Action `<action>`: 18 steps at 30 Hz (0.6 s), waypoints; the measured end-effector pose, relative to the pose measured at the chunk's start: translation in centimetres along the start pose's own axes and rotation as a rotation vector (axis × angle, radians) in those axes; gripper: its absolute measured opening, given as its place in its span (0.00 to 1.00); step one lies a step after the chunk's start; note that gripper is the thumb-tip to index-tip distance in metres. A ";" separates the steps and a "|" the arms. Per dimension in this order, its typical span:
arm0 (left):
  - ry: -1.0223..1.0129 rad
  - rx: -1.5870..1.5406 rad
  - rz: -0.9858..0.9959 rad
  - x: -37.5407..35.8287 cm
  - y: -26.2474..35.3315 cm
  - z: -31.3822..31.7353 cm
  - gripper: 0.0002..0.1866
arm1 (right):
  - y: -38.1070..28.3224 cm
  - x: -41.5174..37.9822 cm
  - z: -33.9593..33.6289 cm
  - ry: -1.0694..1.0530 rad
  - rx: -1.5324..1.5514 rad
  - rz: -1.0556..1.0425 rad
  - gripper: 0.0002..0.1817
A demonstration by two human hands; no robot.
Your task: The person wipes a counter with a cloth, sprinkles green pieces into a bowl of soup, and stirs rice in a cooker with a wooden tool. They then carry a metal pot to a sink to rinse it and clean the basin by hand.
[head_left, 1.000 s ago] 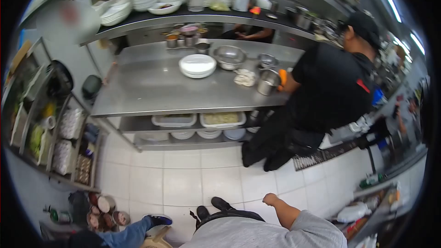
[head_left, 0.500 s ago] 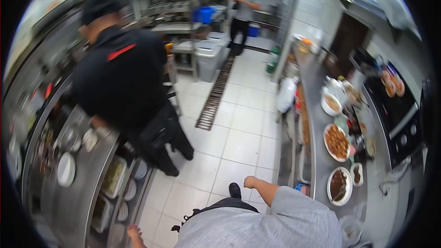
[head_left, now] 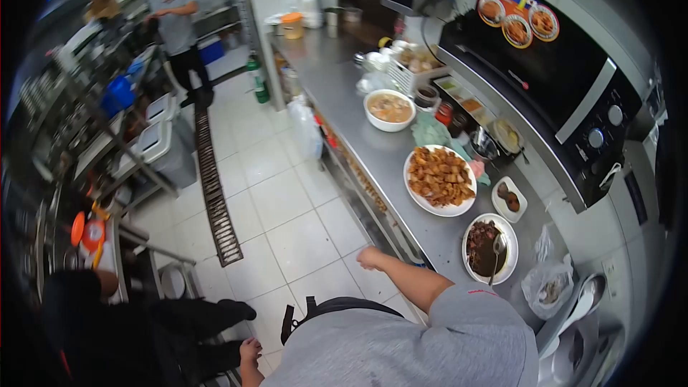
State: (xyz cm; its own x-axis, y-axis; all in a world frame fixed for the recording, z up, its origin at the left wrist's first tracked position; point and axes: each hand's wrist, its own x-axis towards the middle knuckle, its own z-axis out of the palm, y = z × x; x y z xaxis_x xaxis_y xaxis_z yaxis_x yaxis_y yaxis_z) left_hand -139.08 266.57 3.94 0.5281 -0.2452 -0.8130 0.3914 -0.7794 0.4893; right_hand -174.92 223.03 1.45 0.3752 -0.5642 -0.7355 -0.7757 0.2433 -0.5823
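My right hand hangs beside the steel counter, its fingers curled closed and nothing seen in them. Low by my left side is my left hand, also loosely closed, with no object visible in it. Neither hand touches the food. On the counter to my right stand a white bowl of soup, a plate of browned meat pieces and a bowl of dark stew with a spoon in it. A small white dish holds some brown pieces.
A microwave stands over the counter's wall side. A plastic bag lies near the stew. Close on my left is a person in black; another person in grey stands far back. A floor drain grate crosses the tiles.
My view has swung right, bringing the counter and microwave closer to the middle. The person in black now appears at the lower left. Both my hands stay empty-looking.
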 end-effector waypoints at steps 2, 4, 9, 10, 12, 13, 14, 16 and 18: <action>0.028 -0.102 -0.057 1.4 2.4 -1.3 0.18 | -1.7 4.1 -0.2 -0.035 -0.098 -0.099 0.09; 0.033 0.026 -0.173 3.6 1.8 -4.1 0.17 | -5.9 3.4 -0.1 0.001 0.203 -0.043 0.08; -0.042 0.372 -0.365 8.1 5.9 -7.2 0.15 | -13.9 4.0 -0.9 -0.098 0.384 -0.017 0.08; -0.083 0.443 -0.350 9.6 8.3 -7.1 0.15 | -14.8 4.2 -0.9 -0.070 0.432 0.004 0.08; -0.154 0.576 -0.305 12.9 13.5 -6.4 0.14 | -15.8 4.0 -2.9 -0.011 0.312 0.005 0.11; -0.184 0.630 -0.276 14.8 16.4 -5.5 0.14 | -16.9 2.4 -4.5 0.069 0.271 -0.034 0.12; -0.207 0.677 -0.237 16.9 19.8 -4.8 0.14 | -17.9 1.0 -6.2 0.094 0.382 -0.076 0.13; -0.226 0.745 -0.135 21.8 27.0 -3.2 0.13 | -20.1 -3.3 -10.5 0.223 0.507 -0.211 0.13; -0.242 0.773 0.037 27.8 35.8 0.2 0.13 | -19.3 -5.8 -15.5 0.531 0.398 -0.374 0.13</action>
State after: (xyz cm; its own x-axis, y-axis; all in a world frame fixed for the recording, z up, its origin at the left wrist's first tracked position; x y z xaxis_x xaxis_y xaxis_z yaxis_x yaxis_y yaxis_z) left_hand -110.51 231.69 -1.21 0.3186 -0.3273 -0.8896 -0.3010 -0.9249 0.2325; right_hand -170.01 209.39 22.29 0.2044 -0.9443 -0.2579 -0.3657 0.1707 -0.9149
